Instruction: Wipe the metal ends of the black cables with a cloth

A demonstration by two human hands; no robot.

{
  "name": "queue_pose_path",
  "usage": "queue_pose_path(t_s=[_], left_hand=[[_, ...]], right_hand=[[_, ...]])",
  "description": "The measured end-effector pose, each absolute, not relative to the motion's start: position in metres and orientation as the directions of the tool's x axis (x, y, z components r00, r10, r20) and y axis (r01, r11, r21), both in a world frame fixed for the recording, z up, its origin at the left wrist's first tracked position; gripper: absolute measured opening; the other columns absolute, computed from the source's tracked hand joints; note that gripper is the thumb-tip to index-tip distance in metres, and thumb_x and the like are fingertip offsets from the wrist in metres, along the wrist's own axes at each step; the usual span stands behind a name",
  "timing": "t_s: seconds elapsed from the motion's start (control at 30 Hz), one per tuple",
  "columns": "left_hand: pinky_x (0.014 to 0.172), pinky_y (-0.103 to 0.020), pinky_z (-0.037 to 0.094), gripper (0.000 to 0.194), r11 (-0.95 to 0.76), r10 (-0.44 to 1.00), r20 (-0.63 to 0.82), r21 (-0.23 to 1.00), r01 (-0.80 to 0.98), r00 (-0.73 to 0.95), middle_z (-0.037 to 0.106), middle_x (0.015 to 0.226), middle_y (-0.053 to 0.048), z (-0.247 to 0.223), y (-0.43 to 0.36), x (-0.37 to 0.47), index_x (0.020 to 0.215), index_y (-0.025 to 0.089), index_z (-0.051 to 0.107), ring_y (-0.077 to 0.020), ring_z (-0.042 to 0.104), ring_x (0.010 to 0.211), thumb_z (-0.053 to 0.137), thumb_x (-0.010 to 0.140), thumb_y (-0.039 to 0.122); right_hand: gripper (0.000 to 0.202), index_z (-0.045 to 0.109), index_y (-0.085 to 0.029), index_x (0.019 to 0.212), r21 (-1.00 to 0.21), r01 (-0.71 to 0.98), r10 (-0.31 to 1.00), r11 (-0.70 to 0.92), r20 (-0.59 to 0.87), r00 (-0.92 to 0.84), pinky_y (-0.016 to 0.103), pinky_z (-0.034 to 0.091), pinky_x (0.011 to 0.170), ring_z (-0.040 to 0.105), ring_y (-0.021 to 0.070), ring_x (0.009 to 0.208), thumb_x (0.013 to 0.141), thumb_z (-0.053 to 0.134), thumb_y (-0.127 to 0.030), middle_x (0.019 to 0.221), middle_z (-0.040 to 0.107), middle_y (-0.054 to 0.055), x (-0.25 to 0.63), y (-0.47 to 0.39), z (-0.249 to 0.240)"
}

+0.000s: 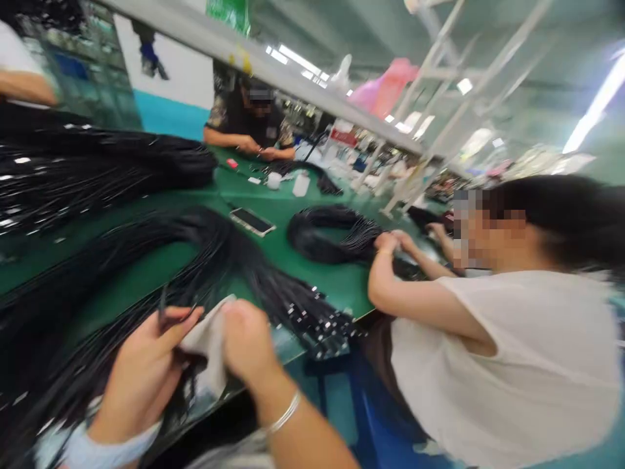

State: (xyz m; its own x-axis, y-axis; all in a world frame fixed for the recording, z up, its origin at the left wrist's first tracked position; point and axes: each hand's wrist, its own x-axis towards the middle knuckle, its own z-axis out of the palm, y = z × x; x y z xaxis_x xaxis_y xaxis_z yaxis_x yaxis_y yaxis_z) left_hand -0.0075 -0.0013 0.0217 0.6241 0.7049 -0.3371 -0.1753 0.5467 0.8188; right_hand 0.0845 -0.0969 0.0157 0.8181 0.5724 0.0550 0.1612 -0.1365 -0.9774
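My left hand (144, 371) is closed in a pinch on a thin black cable (163, 305), part of which stands up above the fingers. My right hand (249, 339), a bangle at its wrist, grips a whitish cloth (213, 345) that hangs down between the two hands. Whether the cloth touches the cable is hidden by the fingers. Just beyond my hands, a thick bundle of black cables (219, 251) curves over the green table (273, 260). Its ends, with small shiny connectors (322, 319), fan out near the table's edge.
Another large black cable pile (97, 169) lies at the left. A phone (251, 221) and a coiled cable bundle (317, 234) rest farther back. A co-worker in a white top (512, 365) sits close on my right; another person (258, 124) works across the table.
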Motion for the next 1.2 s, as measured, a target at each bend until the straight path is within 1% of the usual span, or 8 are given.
queue_pose_path(t_s=[0.13, 0.23, 0.33, 0.8, 0.9, 1.0, 1.1, 1.2], left_hand=[[0.058, -0.014, 0.05, 0.028, 0.569, 0.727, -0.295, 0.764, -0.303, 0.62, 0.068, 0.074, 0.0, 0.011, 0.018, -0.018, 0.074, 0.015, 0.062, -0.0086, 0.06, 0.063, 0.083, 0.056, 0.015], [0.062, -0.015, 0.051, 0.029, 0.596, 0.701, -0.28, 0.736, -0.322, 0.656, 0.068, 0.076, 0.0, 0.009, 0.016, -0.015, 0.077, 0.016, 0.062, -0.0088, 0.061, 0.067, 0.084, 0.058, 0.017], [0.064, -0.017, 0.051, 0.028, 0.601, 0.693, -0.265, 0.726, -0.334, 0.671, 0.067, 0.077, -0.001, 0.01, 0.012, -0.015, 0.078, 0.015, 0.062, -0.0087, 0.06, 0.067, 0.083, 0.06, 0.017], [0.065, -0.02, 0.045, 0.027, 0.553, 0.699, -0.283, 0.797, -0.244, 0.657, 0.067, 0.073, -0.001, 0.011, 0.013, -0.016, 0.075, 0.016, 0.062, -0.0115, 0.058, 0.068, 0.082, 0.06, 0.024], [0.062, -0.022, 0.042, 0.024, 0.434, 0.693, -0.261, 0.895, -0.099, 0.672, 0.066, 0.07, -0.001, 0.012, 0.013, -0.021, 0.075, 0.016, 0.064, -0.0133, 0.056, 0.063, 0.081, 0.06, 0.026], [0.056, -0.022, 0.036, 0.023, 0.163, 0.664, -0.232, 0.973, 0.165, 0.711, 0.063, 0.061, 0.001, 0.015, 0.011, -0.039, 0.082, 0.019, 0.068, -0.016, 0.054, 0.058, 0.077, 0.062, 0.025], [0.051, -0.023, 0.025, 0.008, -0.134, 0.659, -0.178, 0.928, 0.347, 0.731, 0.055, 0.049, 0.003, 0.024, 0.009, -0.065, 0.071, 0.023, 0.068, -0.0159, 0.046, 0.048, 0.073, 0.066, 0.028], [0.05, -0.024, 0.021, 0.016, -0.226, 0.692, -0.145, 0.887, 0.403, 0.707, 0.057, 0.049, 0.001, 0.033, 0.013, -0.087, 0.057, 0.024, 0.063, -0.0156, 0.044, 0.045, 0.071, 0.069, 0.031]], right_hand=[[0.037, 0.061, -0.016, 0.081, -0.994, 0.1, 0.521, -0.036, 0.067, 0.851, 0.024, 0.03, 0.049, 0.037, 0.0115, 0.054, 0.091, 0.043, -0.046, 0.059, 0.044, -0.003, 0.087, -0.116, 0.008], [0.037, 0.06, -0.016, 0.078, -0.999, -0.011, 0.491, 0.046, 0.013, 0.871, 0.022, 0.022, 0.044, 0.028, 0.0096, 0.047, 0.088, 0.051, -0.051, 0.054, 0.034, -0.006, 0.101, -0.132, 0.008], [0.037, 0.06, -0.016, 0.076, -0.993, -0.051, 0.5, 0.11, 0.011, 0.866, 0.022, 0.025, 0.044, 0.03, 0.0093, 0.049, 0.085, 0.057, -0.052, 0.057, 0.037, -0.005, 0.101, -0.135, 0.007], [0.036, 0.058, -0.017, 0.075, -0.974, 0.191, 0.815, -0.122, 0.011, 0.579, 0.025, 0.031, 0.052, 0.044, 0.0119, 0.054, 0.096, 0.041, -0.042, 0.058, 0.047, -0.003, 0.079, -0.124, 0.016], [0.038, 0.052, -0.018, 0.069, -0.973, 0.194, 0.805, -0.125, 0.015, 0.593, 0.025, 0.031, 0.053, 0.043, 0.0117, 0.054, 0.095, 0.042, -0.044, 0.058, 0.046, -0.004, 0.078, -0.124, 0.017], [0.039, 0.054, -0.017, 0.071, -0.99, 0.093, 0.719, -0.101, -0.008, 0.695, 0.025, 0.031, 0.052, 0.041, 0.012, 0.054, 0.092, 0.046, -0.049, 0.058, 0.044, -0.004, 0.084, -0.129, 0.016], [0.037, 0.06, -0.016, 0.077, -0.998, -0.062, 0.627, 0.014, -0.039, 0.778, 0.025, 0.032, 0.051, 0.041, 0.0126, 0.053, 0.087, 0.054, -0.051, 0.057, 0.046, -0.002, 0.092, -0.133, 0.013], [0.031, 0.062, -0.016, 0.079, -0.93, -0.279, 0.578, 0.24, -0.094, 0.811, 0.026, 0.036, 0.05, 0.046, 0.014, 0.055, 0.082, 0.063, -0.046, 0.064, 0.054, 0.001, 0.096, -0.127, 0.011]])
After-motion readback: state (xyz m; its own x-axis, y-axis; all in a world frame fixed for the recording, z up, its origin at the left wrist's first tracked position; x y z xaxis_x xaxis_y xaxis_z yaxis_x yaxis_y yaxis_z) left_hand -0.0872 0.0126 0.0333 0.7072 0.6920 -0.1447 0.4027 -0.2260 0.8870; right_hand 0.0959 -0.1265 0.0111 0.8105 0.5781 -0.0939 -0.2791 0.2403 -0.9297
